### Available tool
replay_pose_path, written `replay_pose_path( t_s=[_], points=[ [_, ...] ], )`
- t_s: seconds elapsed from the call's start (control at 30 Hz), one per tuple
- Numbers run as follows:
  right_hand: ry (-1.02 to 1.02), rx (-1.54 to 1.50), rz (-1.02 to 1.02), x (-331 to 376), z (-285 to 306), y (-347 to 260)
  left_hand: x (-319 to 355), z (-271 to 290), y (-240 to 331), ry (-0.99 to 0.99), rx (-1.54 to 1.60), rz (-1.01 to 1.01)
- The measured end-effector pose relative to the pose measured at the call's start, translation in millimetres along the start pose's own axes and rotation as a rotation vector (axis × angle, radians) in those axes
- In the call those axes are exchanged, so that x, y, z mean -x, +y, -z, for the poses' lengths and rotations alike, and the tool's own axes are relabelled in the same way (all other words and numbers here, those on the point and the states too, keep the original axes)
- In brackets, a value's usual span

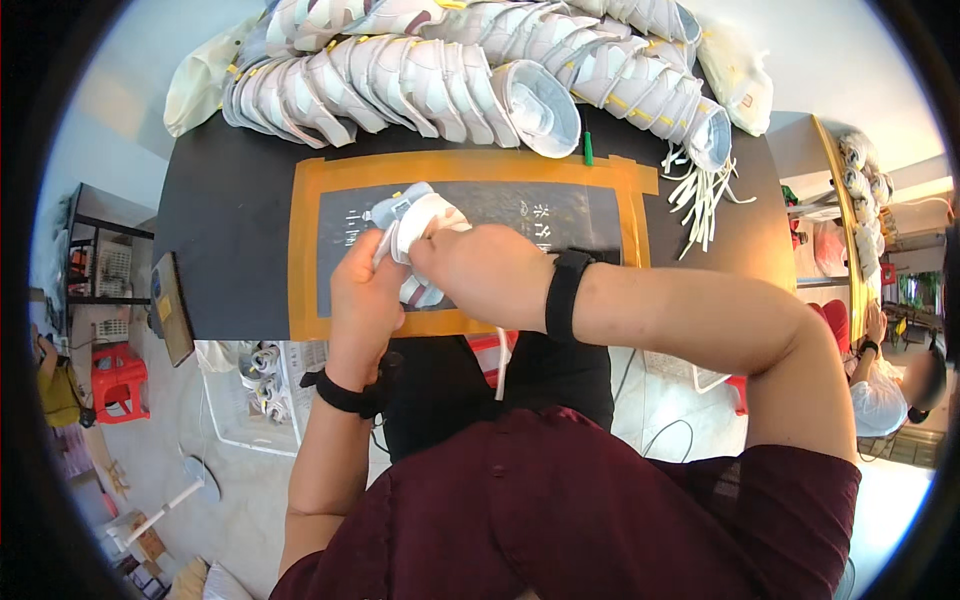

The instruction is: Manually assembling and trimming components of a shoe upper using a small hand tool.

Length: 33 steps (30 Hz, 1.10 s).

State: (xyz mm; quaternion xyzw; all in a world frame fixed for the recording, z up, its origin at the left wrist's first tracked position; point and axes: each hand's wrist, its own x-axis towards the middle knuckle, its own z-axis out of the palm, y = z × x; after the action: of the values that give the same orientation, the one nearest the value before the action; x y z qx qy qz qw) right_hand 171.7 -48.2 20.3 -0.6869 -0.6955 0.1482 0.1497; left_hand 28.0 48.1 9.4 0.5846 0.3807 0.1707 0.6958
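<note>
Left hand [365, 298] beside right hand [492, 266]

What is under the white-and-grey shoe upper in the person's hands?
A dark rectangular panel, framed by wide amber tape, shows around the shoe upper. Whatever is directly beneath is hidden by it, the left hand and right hand.

The far edge of the table [235, 225] is obstructed by nested rows of pale shoe uppers [375, 90], with a green stick [588, 148] found just in front of them. Room for passage is left between the left edge and the tape border [304, 245], whereas the strip toward the right edge is partly occupied by loose white laces [705, 205]. The bordered area's left part is barred by the left hand [362, 298] and right hand [485, 262], the near right corner by the right forearm [680, 308].
</note>
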Motion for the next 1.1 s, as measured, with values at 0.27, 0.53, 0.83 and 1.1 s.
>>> replay_pose_path(
  t_s=[0.27, 0.53, 0.83, 1.1],
  points=[
    [-0.008, -0.474, -0.239, -21, -10, 6, -1, -4, -5, -0.006, 0.021, -0.02],
    [-0.277, -0.195, -0.211, -4, 45, -4, 0, 3, -11, -0.055, -0.126, -0.098],
    [-0.084, 0.079, -0.011, 30, 50, -16, 16, -1, 5, -0.136, -0.079, -0.136],
    [-0.243, 0.121, -0.045, 57, 85, -35, 32, 0, 3, -0.277, -0.091, -0.162]
  ],
)
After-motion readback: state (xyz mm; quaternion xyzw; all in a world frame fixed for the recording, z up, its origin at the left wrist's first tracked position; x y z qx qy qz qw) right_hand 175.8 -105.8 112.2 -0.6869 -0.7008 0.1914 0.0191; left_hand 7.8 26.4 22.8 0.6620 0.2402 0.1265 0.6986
